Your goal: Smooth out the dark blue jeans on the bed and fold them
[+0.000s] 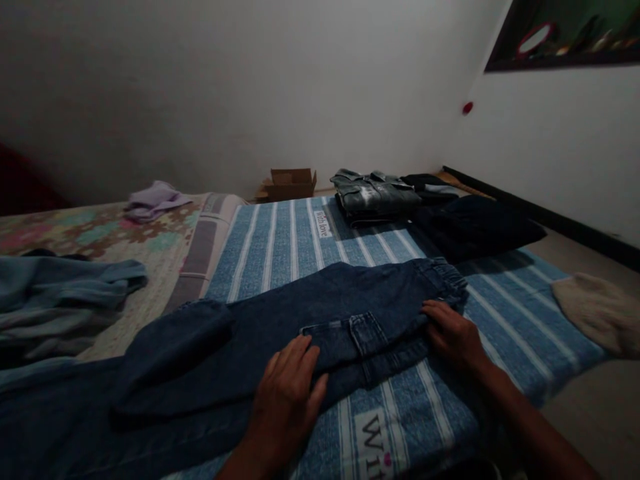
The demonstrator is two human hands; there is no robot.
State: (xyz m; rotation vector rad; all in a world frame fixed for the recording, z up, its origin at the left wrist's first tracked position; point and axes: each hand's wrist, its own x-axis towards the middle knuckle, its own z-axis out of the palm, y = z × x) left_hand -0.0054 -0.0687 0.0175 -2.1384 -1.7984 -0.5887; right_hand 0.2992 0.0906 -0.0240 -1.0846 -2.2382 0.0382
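Dark blue jeans [280,333] lie folded lengthwise across a blue and white striped blanket [285,240] on the bed. The waistband points right and the legs run off to the left. My left hand [290,390] rests flat on the jeans just below the cargo pocket, fingers spread. My right hand [453,333] presses flat near the waistband at the right end. Neither hand grips the cloth.
A folded grey denim jacket [375,193] and dark folded clothes [475,227] sit at the far end of the blanket. A light blue garment [60,300] and a lilac cloth [153,200] lie on the floral sheet at left. A cardboard box [293,181] stands by the wall. A beige cloth [595,310] is at right.
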